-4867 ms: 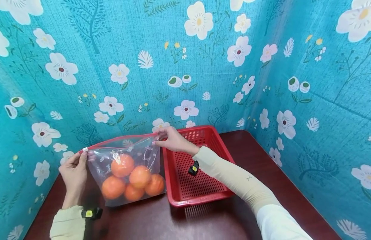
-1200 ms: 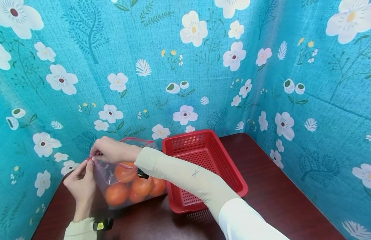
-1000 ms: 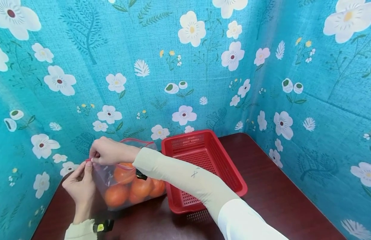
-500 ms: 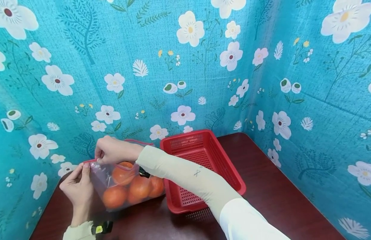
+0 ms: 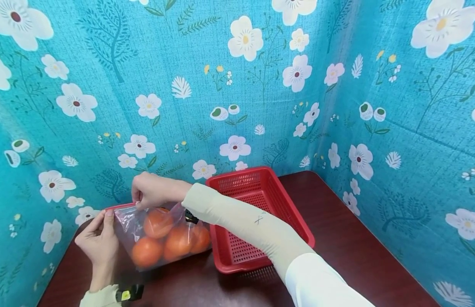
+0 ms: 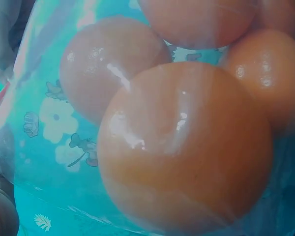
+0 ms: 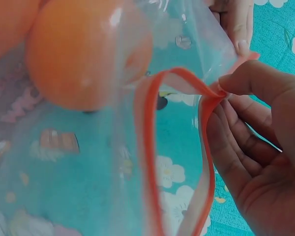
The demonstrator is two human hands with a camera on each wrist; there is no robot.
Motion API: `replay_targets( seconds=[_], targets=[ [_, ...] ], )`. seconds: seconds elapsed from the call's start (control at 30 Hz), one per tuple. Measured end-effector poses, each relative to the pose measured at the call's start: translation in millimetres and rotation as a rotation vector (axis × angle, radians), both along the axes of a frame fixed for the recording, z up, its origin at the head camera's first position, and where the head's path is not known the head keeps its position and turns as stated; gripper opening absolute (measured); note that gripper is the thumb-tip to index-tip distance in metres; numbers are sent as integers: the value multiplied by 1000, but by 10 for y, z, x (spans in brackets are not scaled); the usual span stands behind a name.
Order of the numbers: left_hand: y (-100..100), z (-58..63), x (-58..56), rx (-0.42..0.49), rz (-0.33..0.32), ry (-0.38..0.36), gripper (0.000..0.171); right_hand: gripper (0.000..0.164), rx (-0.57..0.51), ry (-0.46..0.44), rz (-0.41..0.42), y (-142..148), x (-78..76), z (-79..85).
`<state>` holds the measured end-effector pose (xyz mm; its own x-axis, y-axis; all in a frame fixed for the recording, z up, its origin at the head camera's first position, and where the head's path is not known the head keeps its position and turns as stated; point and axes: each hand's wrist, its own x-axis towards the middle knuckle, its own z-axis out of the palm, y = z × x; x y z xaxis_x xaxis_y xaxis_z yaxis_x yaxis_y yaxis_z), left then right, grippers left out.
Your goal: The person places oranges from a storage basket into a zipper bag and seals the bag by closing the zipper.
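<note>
A clear zip bag [image 5: 127, 221] with a red zip edge holds several oranges [image 5: 147, 251] and stands on the table at the left. My left hand [image 5: 99, 245] pinches its upper left corner between thumb and fingers. Along the same zip edge, to the right of that corner, my right hand [image 5: 157, 187] pinches the red strip. The right wrist view shows the thumb and fingers of my right hand [image 7: 265, 132] squeezing the strip, with the zip mouth [image 7: 150, 123] gaping on the near side. Oranges [image 6: 187, 147] fill the left wrist view through the plastic.
A red perforated basket [image 5: 300, 217] stands right beside the bag, with my right forearm crossing above its front left part. The dark table [image 5: 349, 238] meets a blue flowered cloth [image 5: 207, 140] at the back and sides.
My right hand has left the bag's right end, reached the left corner beside my left hand, then slid right along the zip. The red edge between the hands has lengthened.
</note>
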<state>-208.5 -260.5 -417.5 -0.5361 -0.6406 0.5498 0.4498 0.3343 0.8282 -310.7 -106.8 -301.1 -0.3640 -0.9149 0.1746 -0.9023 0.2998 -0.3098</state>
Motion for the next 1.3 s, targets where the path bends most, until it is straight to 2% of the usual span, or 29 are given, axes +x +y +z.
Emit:
replay_targets(
  seconds=[0.1, 0.4, 0.77, 1.13, 1.3],
  targets=[
    [2, -4, 11, 18, 3, -9, 26, 18, 7, 2, 3, 37, -22, 6],
    [0, -44, 38, 6, 72, -58, 28, 20, 26, -28, 21, 157, -74, 4],
    [7, -71, 48, 13, 70, -52, 28, 17, 62, -117, -28, 385, -104, 17],
    [12, -76, 58, 1, 73, -61, 28, 12, 71, -125, 2, 499, -201, -29],
    [-20, -48, 22, 8, 50, -47, 28, 13, 61, -129, 9, 535, -253, -5]
  ],
)
